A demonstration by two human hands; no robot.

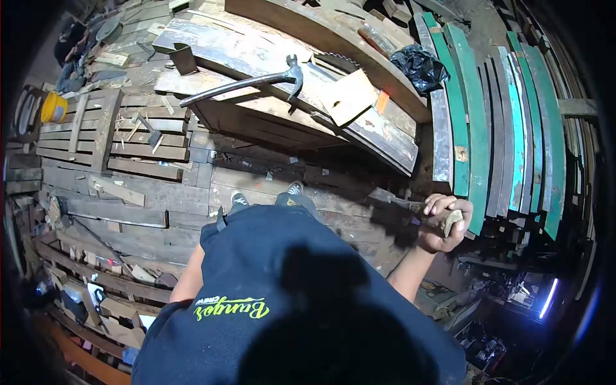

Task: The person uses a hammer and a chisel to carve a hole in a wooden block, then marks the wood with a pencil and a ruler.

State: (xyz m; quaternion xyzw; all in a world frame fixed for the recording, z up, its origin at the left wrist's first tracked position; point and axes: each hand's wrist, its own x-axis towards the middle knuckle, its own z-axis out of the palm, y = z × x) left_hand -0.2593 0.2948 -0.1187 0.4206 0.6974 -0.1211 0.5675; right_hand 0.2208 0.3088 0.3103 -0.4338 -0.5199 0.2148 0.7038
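— Dark blue shirt (276, 269) closest, right under the camera. Saw the right hand (443, 224)?
— Yes. Gripped a wooden stick (401, 204) tight with curled fingers, out beside the green planks (475, 115).
— And the left hand?
— Could not see it or tell about its fingers. Saw only a bare arm (189, 276) beside the shirt.
— Anything else?
— Spotted a hammer (256, 80) up on the workbench (244, 48), well apart from the stick.

The worn plank tabletop (256, 48) stands beyond the right hand (446, 221), up and to its left. On it lie a claw hammer (240, 85), a square board offcut (350, 96) just beside the hammer's head, and a black plastic bag (420, 67) above the hand. The plank floor (160, 192) left of the hand carries wood scraps (119, 190).
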